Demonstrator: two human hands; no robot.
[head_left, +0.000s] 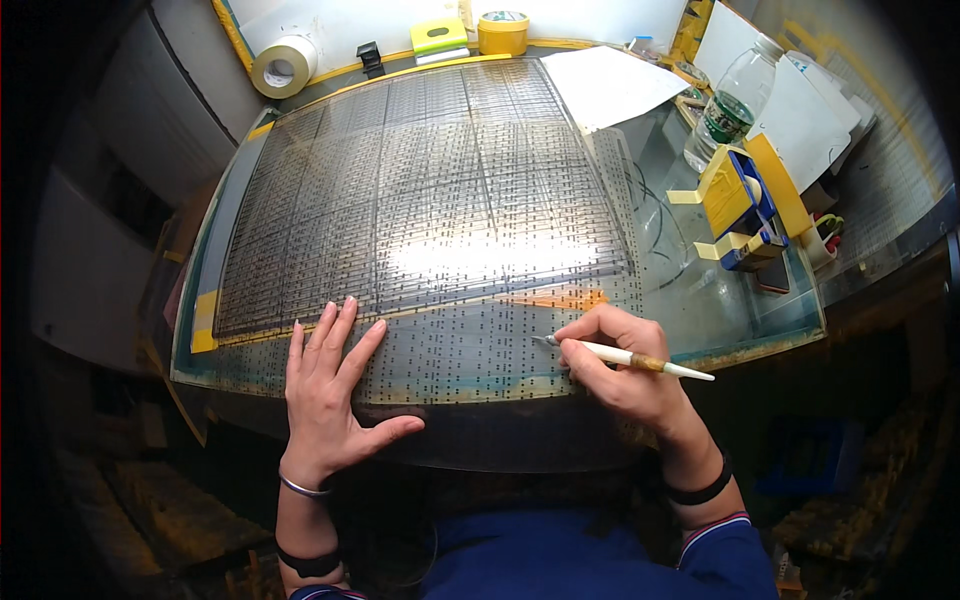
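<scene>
A large see-through film sheet (440, 345) covered with rows of small dark marks lies over the glass tabletop, and its near edge hangs toward my body. On its near left part my left hand (330, 380) lies flat, fingers spread and thumb out to the side. My right hand (625, 370) pinches a slim white craft knife (610, 353) with a brownish band and a tapered end. Its thin metal tip points left, close to the film's surface; contact cannot be made out. Beyond both hands lies a dark-lined sheet (420, 200) with a bright glare. An orange mark (565, 299) shows near my right hand.
Yellow and blue tape dispensers (735, 205) stand at the right, near a clear plastic bottle (735, 100) and white papers (615, 85). Along the back are a tape roll (284, 67), a black clip (370, 57), a green-yellow item (438, 36) and a round yellow container (503, 34).
</scene>
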